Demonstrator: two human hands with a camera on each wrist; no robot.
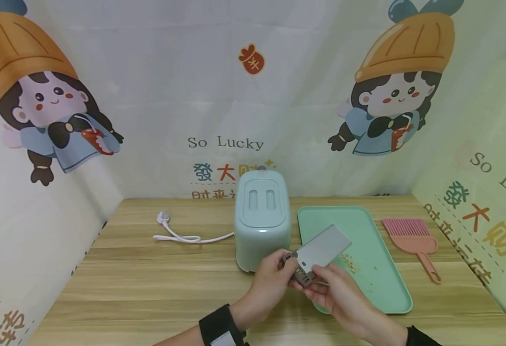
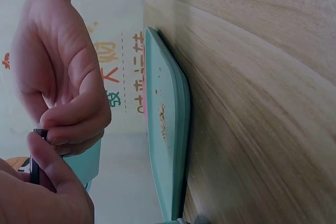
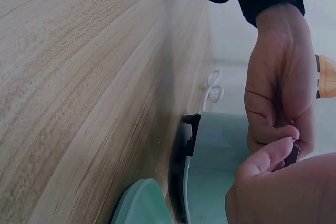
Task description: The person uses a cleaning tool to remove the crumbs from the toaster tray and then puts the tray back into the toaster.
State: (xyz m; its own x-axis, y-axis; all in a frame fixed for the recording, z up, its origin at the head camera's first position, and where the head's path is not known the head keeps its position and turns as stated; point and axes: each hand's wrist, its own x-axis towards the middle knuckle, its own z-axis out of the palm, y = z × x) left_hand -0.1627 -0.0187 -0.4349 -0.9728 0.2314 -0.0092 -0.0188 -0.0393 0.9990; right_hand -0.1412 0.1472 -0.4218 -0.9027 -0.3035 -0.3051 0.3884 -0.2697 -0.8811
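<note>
Both hands hold a toaster crumb tray, a flat silver plate [image 1: 325, 244] with a grey-brown slotted end, tilted above the table. My left hand [image 1: 270, 278] pinches the slotted end, thumb on top. My right hand [image 1: 344, 295] grips the near right edge beside it, thumb on the plate and fingers beneath. In the wrist views only a dark edge of the crumb tray [image 2: 34, 169] shows between the fingers. Just behind the left hand stands a mint toaster [image 1: 262, 240] with its lid on. Beneath the plate's right end lies a mint serving tray [image 1: 387, 278] with crumbs [image 1: 349, 263] on it.
A pink brush [image 1: 411, 242] with a handle lies right of the serving tray. To the toaster's left, a white cord with a plug [image 1: 163, 218] lies on the wooden table [image 1: 149, 288]. Printed cloth [image 1: 170, 72] hangs behind and at both sides.
</note>
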